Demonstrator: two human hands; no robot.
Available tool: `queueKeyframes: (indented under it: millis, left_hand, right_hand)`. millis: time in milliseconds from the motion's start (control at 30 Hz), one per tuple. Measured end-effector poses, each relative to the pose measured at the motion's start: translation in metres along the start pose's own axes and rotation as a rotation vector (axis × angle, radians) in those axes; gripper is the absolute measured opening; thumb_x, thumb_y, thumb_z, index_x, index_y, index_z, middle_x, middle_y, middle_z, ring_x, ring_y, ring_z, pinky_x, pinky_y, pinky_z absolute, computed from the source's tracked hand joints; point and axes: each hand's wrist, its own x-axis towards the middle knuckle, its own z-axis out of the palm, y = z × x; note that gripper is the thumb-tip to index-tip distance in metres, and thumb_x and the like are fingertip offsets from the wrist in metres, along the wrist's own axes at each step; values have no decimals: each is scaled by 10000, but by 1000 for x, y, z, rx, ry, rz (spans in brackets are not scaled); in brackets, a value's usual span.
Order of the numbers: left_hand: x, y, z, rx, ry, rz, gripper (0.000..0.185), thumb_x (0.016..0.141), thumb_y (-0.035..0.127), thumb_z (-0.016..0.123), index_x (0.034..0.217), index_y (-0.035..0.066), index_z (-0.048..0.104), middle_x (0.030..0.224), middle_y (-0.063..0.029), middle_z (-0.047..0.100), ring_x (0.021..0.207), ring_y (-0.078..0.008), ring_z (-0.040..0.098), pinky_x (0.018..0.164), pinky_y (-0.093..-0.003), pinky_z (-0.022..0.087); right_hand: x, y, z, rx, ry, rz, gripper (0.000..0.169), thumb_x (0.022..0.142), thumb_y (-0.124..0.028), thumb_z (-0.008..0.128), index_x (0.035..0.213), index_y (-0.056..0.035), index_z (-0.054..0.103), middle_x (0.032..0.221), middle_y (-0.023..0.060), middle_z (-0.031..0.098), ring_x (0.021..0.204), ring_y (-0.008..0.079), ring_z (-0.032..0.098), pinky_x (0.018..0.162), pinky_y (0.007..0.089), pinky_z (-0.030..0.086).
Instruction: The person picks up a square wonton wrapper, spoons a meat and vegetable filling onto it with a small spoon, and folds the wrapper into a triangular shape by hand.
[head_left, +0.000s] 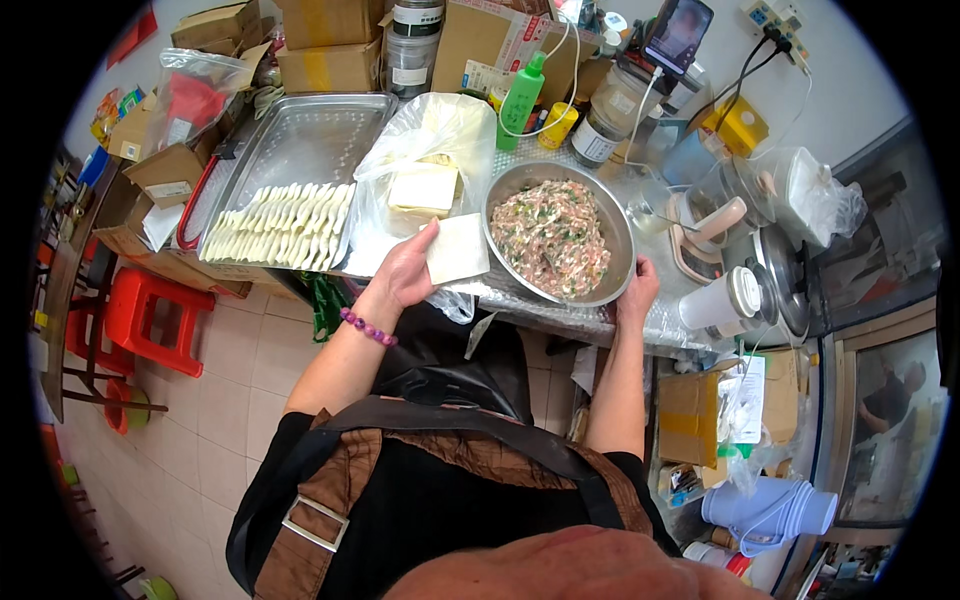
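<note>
My left hand (409, 264), with a purple bead bracelet at its wrist, holds a square dough wrapper (458, 248) by its left edge, thumb on top. My right hand (637, 291) is at the lower right rim of a steel bowl (622, 238); its fingers are partly hidden, so its hold is unclear. Minced meat filling (551, 234) with green bits fills the bowl. A stack of square wrappers (422, 189) sits in an open clear plastic bag (457, 120). Left of it, a metal tray (315, 139) bears rows of folded dumplings (277, 229) in its near part.
Behind the bowl stand a green spray bottle (521, 100), a yellow container (558, 125), jars (600, 127) and a propped phone (679, 36) with a cable. To the right are a white lidded cup (718, 298) and a pink-handled container (720, 223). Red stools (154, 319) stand at left.
</note>
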Motion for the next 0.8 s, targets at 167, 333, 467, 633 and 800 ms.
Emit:
queueKeyframes:
  millis: [167, 333, 467, 633, 800]
  left_hand:
    - [2, -1, -1, -12, 17, 14, 454, 972, 313, 386, 1268, -30, 410, 1235, -158, 517, 1129, -287, 522, 986, -417, 413]
    - [0, 0, 5, 36, 73, 25, 459, 970, 314, 391, 1267, -35, 407, 1239, -167, 511, 1130, -292, 518, 987, -426, 409]
    - [-1, 0, 6, 56, 60, 30, 459, 969, 314, 394, 1266, -36, 406, 1237, -172, 509, 1127, -295, 518, 981, -432, 415]
    - [0, -1, 6, 82, 55, 20, 457, 971, 314, 387, 1260, -40, 406, 1225, -170, 516, 1111, -297, 530, 967, -431, 429]
    - [-1, -2, 2, 77, 63, 15, 437, 975, 303, 380, 1245, -37, 427, 1200, -161, 535, 1093, -292, 546, 950, -434, 441]
  right_hand:
    - [3, 6, -2, -48, 22, -33, 167, 880, -118, 570, 898, 41, 618, 798, 56, 642, 705, 98, 562, 646, 238, 459]
    - [0, 3, -5, 95, 45, 39, 149, 884, -109, 565, 921, 28, 611, 816, 45, 634, 708, 93, 563, 650, 234, 462]
    - [-20, -15, -18, 477, -13, 266, 128, 869, -100, 591, 949, -1, 587, 799, 19, 600, 700, 95, 544, 649, 222, 452]
    - [-70, -56, -24, 97, -44, 27, 103, 843, -72, 609, 914, 3, 605, 833, 28, 613, 732, 100, 544, 682, 240, 449]
    - [-99, -107, -14, -484, -93, -658, 256, 713, 3, 653, 958, -20, 581, 834, 85, 596, 754, 230, 562, 716, 327, 453]
